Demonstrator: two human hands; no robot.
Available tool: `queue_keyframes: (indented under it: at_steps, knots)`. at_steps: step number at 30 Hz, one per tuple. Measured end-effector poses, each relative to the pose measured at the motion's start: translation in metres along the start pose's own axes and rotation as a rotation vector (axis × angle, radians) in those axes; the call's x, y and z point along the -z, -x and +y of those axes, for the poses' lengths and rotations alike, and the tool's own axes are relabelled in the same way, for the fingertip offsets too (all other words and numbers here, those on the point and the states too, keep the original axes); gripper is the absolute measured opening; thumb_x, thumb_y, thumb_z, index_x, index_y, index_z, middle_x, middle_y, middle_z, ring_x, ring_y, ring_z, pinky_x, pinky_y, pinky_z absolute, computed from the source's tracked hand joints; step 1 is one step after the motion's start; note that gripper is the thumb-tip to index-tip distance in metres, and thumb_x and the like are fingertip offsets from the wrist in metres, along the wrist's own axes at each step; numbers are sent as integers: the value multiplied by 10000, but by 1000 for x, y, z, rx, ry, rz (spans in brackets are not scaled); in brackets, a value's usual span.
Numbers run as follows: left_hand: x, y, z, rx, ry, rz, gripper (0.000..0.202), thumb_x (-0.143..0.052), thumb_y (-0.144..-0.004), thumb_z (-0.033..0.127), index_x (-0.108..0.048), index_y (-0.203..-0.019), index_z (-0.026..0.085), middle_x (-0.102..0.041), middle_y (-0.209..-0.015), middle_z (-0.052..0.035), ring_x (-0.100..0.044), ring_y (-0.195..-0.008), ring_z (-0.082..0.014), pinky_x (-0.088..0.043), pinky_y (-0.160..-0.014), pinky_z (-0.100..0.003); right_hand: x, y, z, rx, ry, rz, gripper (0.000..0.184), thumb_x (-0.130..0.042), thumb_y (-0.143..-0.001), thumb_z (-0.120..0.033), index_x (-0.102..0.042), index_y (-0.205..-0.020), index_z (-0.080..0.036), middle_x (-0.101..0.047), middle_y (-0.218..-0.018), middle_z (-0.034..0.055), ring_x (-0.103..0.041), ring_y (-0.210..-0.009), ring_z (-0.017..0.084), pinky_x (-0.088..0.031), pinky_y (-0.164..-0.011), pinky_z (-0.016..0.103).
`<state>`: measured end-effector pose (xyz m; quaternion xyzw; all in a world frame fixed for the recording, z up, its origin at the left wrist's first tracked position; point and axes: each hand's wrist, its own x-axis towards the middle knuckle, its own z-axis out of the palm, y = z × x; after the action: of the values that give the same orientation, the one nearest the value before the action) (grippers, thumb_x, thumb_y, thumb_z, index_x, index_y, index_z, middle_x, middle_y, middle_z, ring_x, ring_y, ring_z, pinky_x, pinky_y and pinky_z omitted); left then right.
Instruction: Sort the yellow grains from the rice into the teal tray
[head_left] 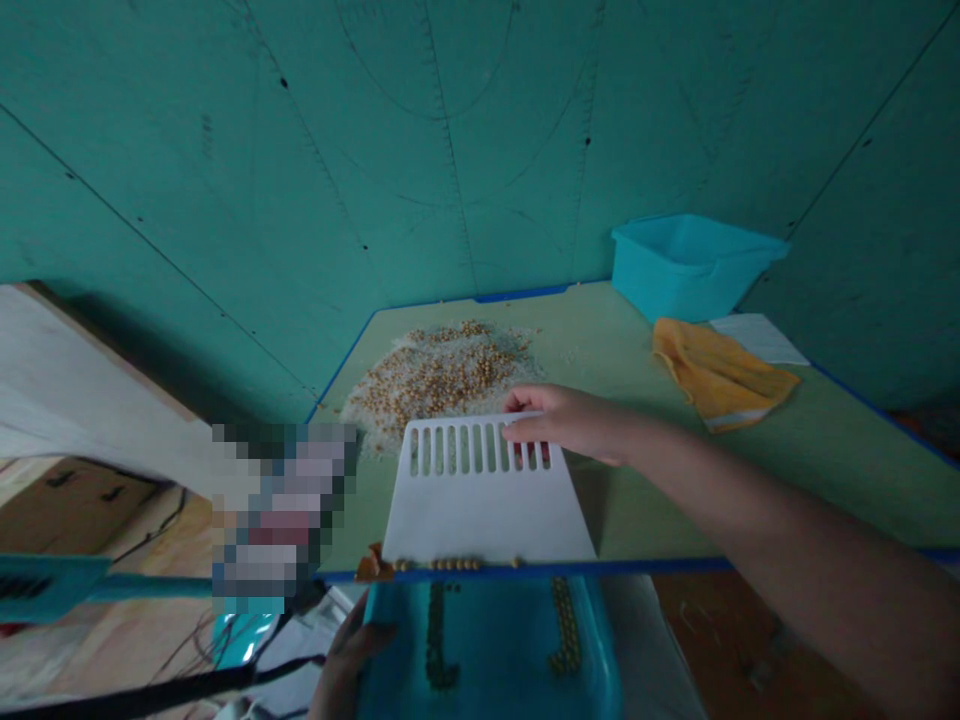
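My right hand point(562, 422) grips the top edge of a white plastic board point(484, 510) with a row of slots. The board leans on the table, its lower edge near the table's front edge. Small round tan beans point(455, 564) lie in a line along that edge. Below, my left hand point(351, 645) holds the left side of a blue tray point(495, 645), its fingers partly hidden. Two strips of beans point(565, 630) show in the tray. Behind the board spreads a pile of tan beans mixed with white grains point(435, 375).
At the table's back right stands a blue bin point(686, 270), with an orange cloth point(720, 375) and white sheet point(761, 338) before it. A brown scrap point(373, 565) lies at the front edge. A white panel point(112, 390) leans at left; a green wall point(465, 150) rises behind.
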<state>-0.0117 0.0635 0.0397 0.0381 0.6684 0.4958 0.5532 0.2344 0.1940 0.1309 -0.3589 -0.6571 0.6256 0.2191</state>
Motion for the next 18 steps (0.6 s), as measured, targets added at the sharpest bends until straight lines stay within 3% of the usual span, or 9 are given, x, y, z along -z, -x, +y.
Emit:
queue_keyframes:
  at_steps: [2,7,12,18]
  knots:
    - [1,-3,4,59,-54,-3,285,-583,-153,-25,-504,-195,246,-490,-202,50,-391,-261,-119,-326,-292,-244,0,0,0,-11,-1,3,52,-490,-717,-171,-448,-747,-174,-552,-619,-17,-485,-482,69,-371,-454,191]
    - [5,-2,-6,-121,-28,16,220,-617,-233,34,-598,-305,241,-567,-279,54,-429,-288,-122,-345,-312,-228,-1,0,-1,-21,21,-2,51,-485,-717,-175,-449,-753,-177,-555,-624,-15,-486,-487,73,-368,-450,191]
    - [5,4,-9,-171,-12,-7,231,-624,-244,20,-591,-310,238,-542,-259,77,-404,-284,-96,-320,-316,-206,-1,2,0,21,18,5,79,-492,-727,-185,-447,-791,-181,-544,-622,-23,-491,-506,75,-369,-466,188]
    - [7,2,-5,-201,-85,-36,231,-639,-243,37,-582,-330,243,-580,-316,59,-469,-339,-156,-399,-383,-265,-2,0,2,16,-8,-13,100,-480,-738,-182,-457,-835,-183,-538,-645,-22,-475,-511,70,-363,-463,183]
